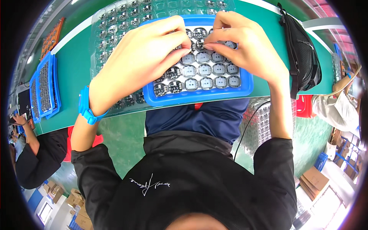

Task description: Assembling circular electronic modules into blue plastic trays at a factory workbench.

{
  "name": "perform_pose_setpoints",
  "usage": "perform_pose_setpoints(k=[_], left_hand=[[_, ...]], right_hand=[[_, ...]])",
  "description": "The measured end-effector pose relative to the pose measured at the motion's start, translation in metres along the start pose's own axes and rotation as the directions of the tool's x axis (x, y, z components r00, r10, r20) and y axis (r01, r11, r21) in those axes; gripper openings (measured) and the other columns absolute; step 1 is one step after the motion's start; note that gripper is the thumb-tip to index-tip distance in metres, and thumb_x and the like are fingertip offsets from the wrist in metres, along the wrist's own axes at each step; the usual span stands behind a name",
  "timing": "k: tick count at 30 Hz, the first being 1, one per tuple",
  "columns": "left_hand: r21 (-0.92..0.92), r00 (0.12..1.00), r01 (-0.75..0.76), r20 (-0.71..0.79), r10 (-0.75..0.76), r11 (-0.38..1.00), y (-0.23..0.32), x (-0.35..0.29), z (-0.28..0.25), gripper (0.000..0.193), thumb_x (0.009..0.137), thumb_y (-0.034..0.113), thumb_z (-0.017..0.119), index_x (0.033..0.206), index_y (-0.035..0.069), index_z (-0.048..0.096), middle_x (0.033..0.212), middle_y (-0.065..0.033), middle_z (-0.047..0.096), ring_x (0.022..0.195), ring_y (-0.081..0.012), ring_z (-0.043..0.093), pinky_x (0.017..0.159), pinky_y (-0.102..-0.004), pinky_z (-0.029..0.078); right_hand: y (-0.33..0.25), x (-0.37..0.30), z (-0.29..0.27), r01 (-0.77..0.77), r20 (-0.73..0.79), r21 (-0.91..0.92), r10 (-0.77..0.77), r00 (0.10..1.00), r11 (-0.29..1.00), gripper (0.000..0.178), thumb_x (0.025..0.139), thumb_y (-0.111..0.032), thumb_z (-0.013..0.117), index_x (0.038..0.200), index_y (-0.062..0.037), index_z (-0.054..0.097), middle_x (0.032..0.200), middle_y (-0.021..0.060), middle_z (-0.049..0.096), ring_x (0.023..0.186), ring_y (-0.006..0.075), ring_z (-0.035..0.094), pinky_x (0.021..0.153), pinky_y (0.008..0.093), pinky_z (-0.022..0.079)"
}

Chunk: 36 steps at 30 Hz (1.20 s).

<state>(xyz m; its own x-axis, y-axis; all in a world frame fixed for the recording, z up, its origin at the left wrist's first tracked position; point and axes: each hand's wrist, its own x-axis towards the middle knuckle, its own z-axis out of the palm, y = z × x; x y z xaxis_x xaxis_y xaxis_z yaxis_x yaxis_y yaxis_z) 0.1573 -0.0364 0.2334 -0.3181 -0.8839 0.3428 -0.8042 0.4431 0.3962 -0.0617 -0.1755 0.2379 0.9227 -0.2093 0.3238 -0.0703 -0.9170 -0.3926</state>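
A blue tray (153,100) lies at the table's near edge, holding rows of small rounded parts. Some are grey-white housings (205,70) and others are black modules (175,86) with electronic components. Over its upper right, my right hand (245,44) pinches a small black module (200,45) between thumb and fingertips. My left hand (149,51) reaches across the tray's upper left, thumb and fingers closed together just left of that module. Whatever sits between the left fingertips is hidden. A blue band circles my left wrist.
Behind and left of the blue tray lies a clear plastic tray (100,44) of similar modules. A black bag (304,57) rests on the right of the green table (74,69). Loaded blue trays (48,90) and an orange panel (52,39) are far left. Other people sit on both sides.
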Motion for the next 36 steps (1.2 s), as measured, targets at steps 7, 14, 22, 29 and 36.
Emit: perform_pose_setpoints(k=[7, 14, 22, 29, 36], left_hand=[[0.022, 0.999, -0.017, -0.047, 0.018, 1.0, -0.002, 0.002, 0.006, 0.011, 0.09, 0.009, 0.072, 0.096, 0.002, 0.066, 0.096, -0.0103, 0.06, 0.084, -0.0332, 0.065, 0.073, -0.0418, 0.055], [0.065, 1.0, -0.015, -0.023, 0.016, 0.998, -0.004, 0.006, 0.009, 0.011, 0.089, 0.009, 0.072, 0.094, 0.001, 0.066, 0.095, -0.0114, 0.06, 0.086, -0.0335, 0.065, 0.074, -0.0428, 0.054], [0.177, 0.994, -0.097, -0.035, 0.104, 0.979, -0.001, 0.011, 0.013, 0.012, 0.087, 0.008, 0.073, 0.094, -0.001, 0.068, 0.095, -0.0123, 0.061, 0.089, -0.0323, 0.066, 0.077, -0.0429, 0.055], [0.034, 0.999, 0.029, 0.031, -0.03, 0.999, -0.007, 0.024, -0.001, 0.018, 0.091, 0.015, 0.074, 0.097, -0.001, 0.068, 0.094, -0.0131, 0.06, 0.087, -0.0335, 0.064, 0.077, -0.0412, 0.052], [0.05, 1.0, 0.018, -0.026, -0.017, 0.999, -0.049, 0.105, 0.025, 0.018, 0.089, 0.014, 0.069, 0.087, -0.003, 0.069, 0.096, -0.0233, 0.066, 0.094, -0.0398, 0.066, 0.083, -0.0447, 0.054]], right_hand=[[-0.005, 0.004, 0.001, 0.017, 0.013, -0.06, -0.017, 1.0, 0.998, 0.016, 0.079, -0.01, 0.081, 0.093, -0.0029, 0.076, 0.088, 0.0085, 0.059, 0.086, 0.0278, 0.063, 0.075, 0.0384, 0.05], [-0.006, 0.005, 0.003, 0.004, 0.044, -0.105, 0.0, 0.999, 0.995, 0.015, 0.081, -0.013, 0.08, 0.091, -0.0027, 0.075, 0.089, 0.0086, 0.06, 0.088, 0.0283, 0.063, 0.076, 0.0394, 0.05], [-0.006, 0.006, 0.007, 0.008, 0.048, -0.162, 0.0, 0.999, 0.987, 0.016, 0.083, -0.014, 0.078, 0.094, -0.0029, 0.075, 0.093, 0.0089, 0.061, 0.089, 0.0294, 0.064, 0.077, 0.0407, 0.051], [0.012, 0.01, -0.01, -0.062, 0.037, -0.017, 0.063, 0.997, 0.998, 0.014, 0.088, -0.013, 0.076, 0.096, -0.0021, 0.075, 0.09, 0.0114, 0.064, 0.086, 0.0294, 0.066, 0.077, 0.039, 0.053], [0.121, 0.02, -0.015, -0.241, -0.151, -0.182, 0.215, 0.965, 0.953, 0.016, 0.084, -0.015, 0.073, 0.092, -0.0024, 0.079, 0.081, 0.0184, 0.068, 0.081, 0.0358, 0.069, 0.073, 0.0456, 0.054]])
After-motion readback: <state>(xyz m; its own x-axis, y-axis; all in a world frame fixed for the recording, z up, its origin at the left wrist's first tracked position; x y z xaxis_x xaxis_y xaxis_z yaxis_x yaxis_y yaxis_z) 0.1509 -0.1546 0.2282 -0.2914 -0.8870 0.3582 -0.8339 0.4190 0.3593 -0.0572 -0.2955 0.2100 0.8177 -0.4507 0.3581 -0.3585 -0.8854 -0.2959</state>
